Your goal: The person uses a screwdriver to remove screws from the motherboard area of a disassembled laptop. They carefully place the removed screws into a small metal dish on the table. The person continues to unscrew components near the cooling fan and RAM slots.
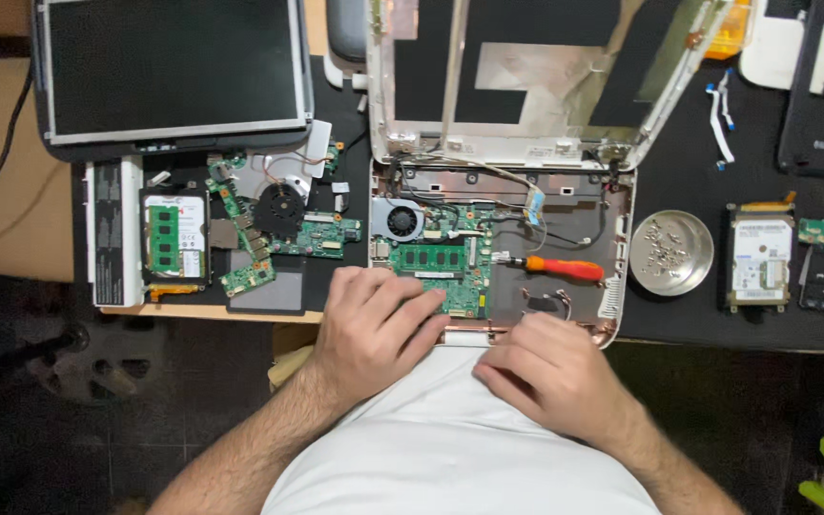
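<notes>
A: What's on the bench?

B: 1 opened laptop base (pixel 565 205), white rim, lid shell (pixel 526 72) tipped back behind it. Green motherboard (pixel 445 267) sits in the left half of the base, fan (pixel 399 221) at the board's back-left corner.

A: Hands?

B: Left hand (pixel 374 329) lies palm down on the front-left edge of the base, fingers spread a bit, fingertips (pixel 431 303) touching the front of the motherboard. Not pinching anything I can see.

A: Right?

B: Right hand (pixel 550 367) rests on the front rim of the base, right of the left hand, fingers curled and close together. Can't tell if it holds anything; underside is hidden.

A: Tools?

B: 1 screwdriver (pixel 560 268), orange handle, lying inside the base just right of the motherboard, tip pointing at the board. Neither hand touches it.

A: Around the base?

B: Right of it, a round metal dish (pixel 671 253) with small screws. Further right, 1 hard drive (pixel 760 259). Left of the base, a second stripped board with a black fan (pixel 278 210), and another hard drive (pixel 175 238) with a green memory stick on top. Behind those, a loose screen panel (pixel 174 67), well apart from the base.
</notes>
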